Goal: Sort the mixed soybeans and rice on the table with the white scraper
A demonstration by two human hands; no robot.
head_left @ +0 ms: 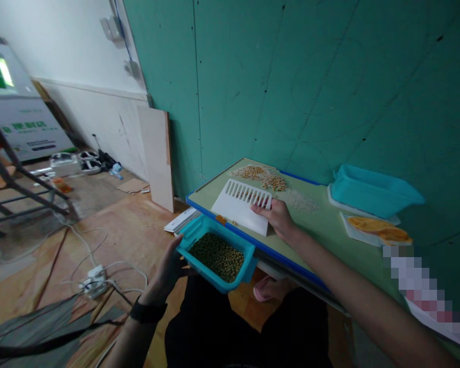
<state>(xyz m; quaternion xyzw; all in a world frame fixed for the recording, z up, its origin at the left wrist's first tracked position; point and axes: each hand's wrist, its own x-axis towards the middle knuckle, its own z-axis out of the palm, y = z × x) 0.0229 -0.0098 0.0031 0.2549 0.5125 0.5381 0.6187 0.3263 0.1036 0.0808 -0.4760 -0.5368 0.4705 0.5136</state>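
Right grip (279, 217) pinched the white slotted scoop (237, 210) at its right edge, thumb laid over the top; the slots lay on the far side, the plain edge toward us. Left grip (172, 266) was closed on the left end of the blue tray (248, 261), below and left of the right grip, beside the near edge of the surface (318, 225). Inside it we noted mixed beans (216, 255), dark green toward the left grip, pale ones at the other end. Beyond the right grip lay loose pale beans (274, 183); just right of it, a thin scatter of whitish grains (301, 201).

Risks, by our judgement: held at one end, the tray could dip at the other and spill onto the floor (122, 214). Tilting the scoop could drop beans through its slots, or past the tray. A hasty sweep could mix whitish grains in with the beans.

Hard to read: we could not see the right grip's fingers under the scoop, nor all of the left grip's beneath the tray, nor any other support there. Whether the scoop touched the surface, we could not tell. Pixel blocks masked an item (425, 291) well right of the right grip.
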